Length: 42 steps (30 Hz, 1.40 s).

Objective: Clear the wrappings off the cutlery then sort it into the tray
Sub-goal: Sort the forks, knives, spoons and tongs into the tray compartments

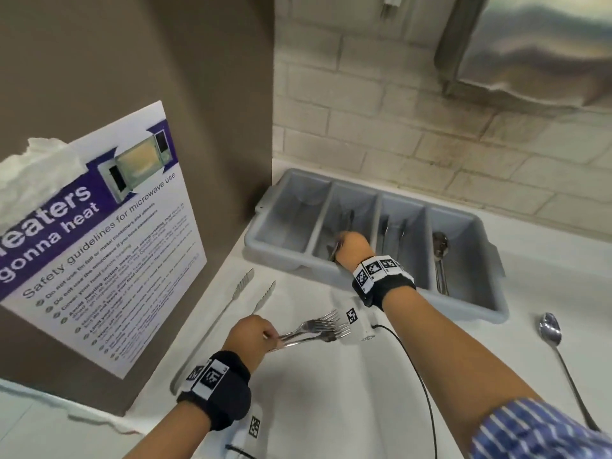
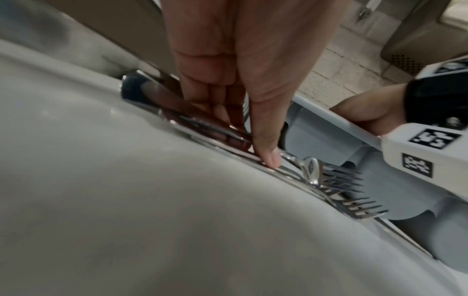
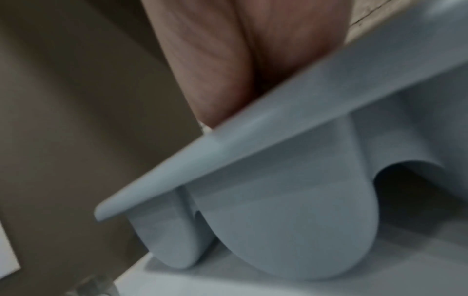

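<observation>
Several bare steel forks [image 1: 318, 329] lie fanned on the white counter, tines toward the tray. My left hand [image 1: 276, 341] pinches their handles; in the left wrist view the thumb [image 2: 266, 158] presses down on the handles of the forks [image 2: 349, 180]. The grey four-compartment tray [image 1: 284, 207] stands against the tiled wall. My right hand [image 1: 344, 248] reaches into its second compartment, fingers curled round a piece of metal cutlery whose kind I cannot tell. In the right wrist view the tray rim [image 3: 278, 140] hides the fingers of that hand [image 3: 215, 70].
Dark cutlery lies in the third compartment [image 1: 392, 230] and spoons [image 1: 440, 250] in the fourth. Long tongs [image 1: 231, 299] lie left of the forks, and a spoon [image 1: 551, 329] lies at the right. A microwave poster [image 1: 99, 233] on a brown panel bounds the left, with crumpled white paper [image 1: 33, 173] above it.
</observation>
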{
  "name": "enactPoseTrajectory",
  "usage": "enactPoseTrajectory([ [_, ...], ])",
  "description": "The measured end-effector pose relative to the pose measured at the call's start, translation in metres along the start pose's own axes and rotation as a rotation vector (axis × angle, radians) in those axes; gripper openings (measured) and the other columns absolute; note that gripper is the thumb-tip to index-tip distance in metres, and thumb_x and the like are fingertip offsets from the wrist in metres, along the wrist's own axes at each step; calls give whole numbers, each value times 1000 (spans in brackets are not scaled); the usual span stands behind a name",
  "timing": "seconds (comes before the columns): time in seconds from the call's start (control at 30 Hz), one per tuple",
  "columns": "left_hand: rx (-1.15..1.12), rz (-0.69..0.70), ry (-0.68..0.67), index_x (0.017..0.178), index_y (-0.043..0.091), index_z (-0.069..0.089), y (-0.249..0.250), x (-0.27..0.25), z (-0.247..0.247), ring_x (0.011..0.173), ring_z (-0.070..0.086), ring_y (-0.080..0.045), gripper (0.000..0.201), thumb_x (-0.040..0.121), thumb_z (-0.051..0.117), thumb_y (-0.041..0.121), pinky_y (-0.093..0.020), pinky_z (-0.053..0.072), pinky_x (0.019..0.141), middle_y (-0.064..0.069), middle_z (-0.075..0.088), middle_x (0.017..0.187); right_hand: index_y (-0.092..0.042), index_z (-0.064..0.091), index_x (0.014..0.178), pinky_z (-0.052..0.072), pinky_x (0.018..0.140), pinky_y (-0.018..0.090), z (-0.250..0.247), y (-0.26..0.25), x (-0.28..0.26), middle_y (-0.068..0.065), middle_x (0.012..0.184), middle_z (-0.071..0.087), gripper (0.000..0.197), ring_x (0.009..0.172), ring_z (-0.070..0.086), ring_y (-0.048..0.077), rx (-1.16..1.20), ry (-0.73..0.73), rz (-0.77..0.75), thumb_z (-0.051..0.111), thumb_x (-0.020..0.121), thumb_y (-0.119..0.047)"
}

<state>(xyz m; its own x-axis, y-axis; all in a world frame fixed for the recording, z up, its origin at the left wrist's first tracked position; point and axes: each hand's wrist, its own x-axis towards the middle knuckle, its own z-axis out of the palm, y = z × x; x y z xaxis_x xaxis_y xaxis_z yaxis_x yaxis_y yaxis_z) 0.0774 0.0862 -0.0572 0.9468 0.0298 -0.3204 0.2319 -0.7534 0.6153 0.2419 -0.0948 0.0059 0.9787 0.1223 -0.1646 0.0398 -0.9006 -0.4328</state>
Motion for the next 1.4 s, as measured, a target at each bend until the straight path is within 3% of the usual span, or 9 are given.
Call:
enactPoseTrajectory([
  [0.2, -77, 99, 29, 72, 24, 49, -6, 0, -1, 75, 53, -18, 22, 91, 51, 13, -11, 33, 55, 11, 49, 64, -3, 63, 111, 22, 89, -1, -30, 12, -72, 18, 127, 51, 33, 117, 48, 29, 279, 279, -183, 50, 82, 7],
  [0.4, -286, 284, 77, 83, 44, 56, 23, -24, -47, 67, 51, -6, 34, 94, 46, 14, 2, 40, 68, 5, 54, 69, -8, 65, 102, 33, 95, 23, -27, 66, -139, 10, 116, 59, 26, 109, 54, 25, 244, 424, -102, 54, 82, 4],
  [0.5, -364, 267, 243, 96, 21, 65, 58, -1, -80, 62, 50, -10, 26, 95, 43, 6, -7, 43, 61, 3, 54, 69, -10, 67, 97, 36, 91, 26, -8, 88, -166, 10, 108, 64, 28, 102, 57, 28, 203, 468, -56, 57, 78, 7],
  [0.6, -222, 206, 301, 110, -4, 60, 88, 60, -104, 92, 60, -36, 28, 92, 39, -2, -31, 43, 79, -20, 65, 94, -14, 68, 96, 43, 90, 31, 10, 101, -189, 4, 104, 66, 28, 99, 59, 25, 199, 445, 4, 59, 78, 5],
  [0.8, 252, 57, 48, 128, -5, 45, 103, 155, -89, 121, 49, -43, 36, 92, 40, 1, -46, 39, 102, -29, 51, 133, -22, 69, 91, 51, 86, 41, 36, 114, -221, -15, 95, 61, 32, 94, 62, 20, 173, 429, 65, 59, 77, 5],
  [0.97, 347, 80, -69, 125, -1, 54, 96, 164, -71, 117, 53, -42, 34, 93, 42, 1, -44, 41, 100, -27, 56, 129, -20, 71, 90, 50, 85, 33, 41, 119, -239, -9, 95, 68, 28, 92, 64, 19, 193, 460, 104, 61, 78, 4],
  [1.17, 76, 457, 364, 109, 12, 63, 105, 96, -56, 110, 50, -34, 24, 87, 54, 12, -42, 42, 97, -15, 57, 118, -18, 70, 92, 49, 86, 34, 43, 132, -254, -5, 96, 70, 25, 94, 63, 21, 226, 494, 204, 58, 81, 1],
  [1.3, 175, 522, -8, 90, 24, 58, 83, 29, -10, 84, 58, -16, 8, 84, 61, 29, -29, 46, 76, 4, 58, 94, -17, 69, 95, 47, 85, 43, 37, 156, -271, 2, 105, 68, 23, 99, 59, 27, 174, 622, 414, 61, 80, -2],
  [1.4, 393, 380, -177, 103, 20, 57, 56, 20, 23, 95, 60, -21, 27, 82, 62, 36, -31, 46, 81, -1, 61, 101, -15, 66, 107, 44, 89, 49, 28, 186, -294, 13, 126, 57, 32, 110, 51, 38, 0, 693, 730, 65, 76, -8],
])
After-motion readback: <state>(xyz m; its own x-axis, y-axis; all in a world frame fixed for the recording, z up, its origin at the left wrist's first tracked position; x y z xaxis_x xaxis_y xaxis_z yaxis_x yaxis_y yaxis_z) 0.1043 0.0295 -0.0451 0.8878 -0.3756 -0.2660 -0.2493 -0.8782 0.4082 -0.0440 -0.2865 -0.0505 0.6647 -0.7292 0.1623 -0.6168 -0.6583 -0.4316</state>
